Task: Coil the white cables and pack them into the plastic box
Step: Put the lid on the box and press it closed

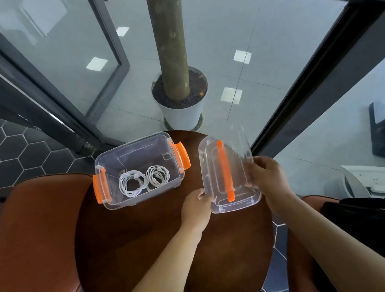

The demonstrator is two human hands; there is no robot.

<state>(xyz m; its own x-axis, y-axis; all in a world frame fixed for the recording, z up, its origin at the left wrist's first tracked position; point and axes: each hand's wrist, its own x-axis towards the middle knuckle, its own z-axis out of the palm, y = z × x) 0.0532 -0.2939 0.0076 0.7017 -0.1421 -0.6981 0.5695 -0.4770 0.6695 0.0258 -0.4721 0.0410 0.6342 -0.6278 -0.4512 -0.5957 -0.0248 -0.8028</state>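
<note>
While left hand (194,208) and right hand (269,177) grip lid (215,167) | cables (132,184) coiled in box (138,139) | plant pot (182,116) behind

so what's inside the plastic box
Two white cable coils lie side by side on the plastic box floor: left coil, right coil. The lid is off, so nothing inside is covered.

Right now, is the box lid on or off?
Off. Left hand and right hand hold the lid beside the plastic box, open, two coiled white cables inside.

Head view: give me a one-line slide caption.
The left hand and right hand hold the clear lid beside the open plastic box, two coiled white cables inside, on a round wooden table.
</note>
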